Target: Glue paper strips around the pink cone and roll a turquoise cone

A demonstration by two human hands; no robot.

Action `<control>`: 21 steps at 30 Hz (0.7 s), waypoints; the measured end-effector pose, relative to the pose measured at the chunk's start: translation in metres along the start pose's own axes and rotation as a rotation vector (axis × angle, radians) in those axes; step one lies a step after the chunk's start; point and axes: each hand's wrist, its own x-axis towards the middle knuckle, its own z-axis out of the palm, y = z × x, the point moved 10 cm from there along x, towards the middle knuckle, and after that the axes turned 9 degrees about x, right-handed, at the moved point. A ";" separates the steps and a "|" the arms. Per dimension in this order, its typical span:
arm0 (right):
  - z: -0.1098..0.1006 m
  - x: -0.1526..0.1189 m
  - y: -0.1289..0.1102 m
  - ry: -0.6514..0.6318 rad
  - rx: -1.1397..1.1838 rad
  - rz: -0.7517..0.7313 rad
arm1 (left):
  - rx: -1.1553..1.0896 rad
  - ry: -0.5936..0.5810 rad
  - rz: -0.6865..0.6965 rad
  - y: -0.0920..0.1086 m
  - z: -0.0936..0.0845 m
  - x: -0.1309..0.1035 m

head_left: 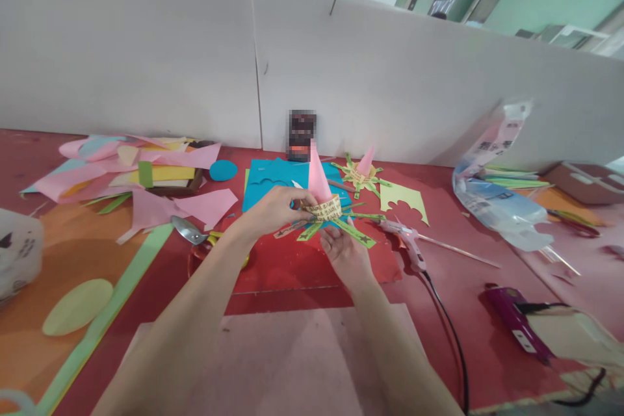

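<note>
In the middle of the head view I hold a paper craft [320, 182]: a pink cone with a cream band covered in dark lettering, and green strips with star marks spreading out below. My left hand [285, 208] pinches the left side of the band between thumb and fingers. From below and the right, my right hand [347, 257] supports the base, its fingertips partly hidden under the strips. A similar craft [363, 172] with a pink cone lies behind, to the right. To the right of my hands, a pink hot glue gun [412, 244] rests on the table.
Blue paper [266, 195] and a red board [287, 273] lie under my hands. Paper scraps [166, 162] pile up at left, near a spoon [189, 231]. A plastic bag [492, 195] and a purple power strip [517, 322] are at right. A white partition [170, 58] stands behind.
</note>
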 end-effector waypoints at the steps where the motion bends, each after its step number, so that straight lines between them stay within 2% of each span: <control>1: 0.001 0.000 -0.001 -0.012 -0.001 -0.006 | 0.004 -0.002 -0.006 -0.001 0.001 0.000; 6: 0.007 -0.002 -0.001 -0.062 -0.016 -0.014 | 0.011 -0.015 -0.059 -0.008 0.004 -0.001; 21: 0.008 -0.001 -0.002 -0.061 -0.012 -0.013 | -0.011 -0.032 -0.085 -0.010 0.006 -0.001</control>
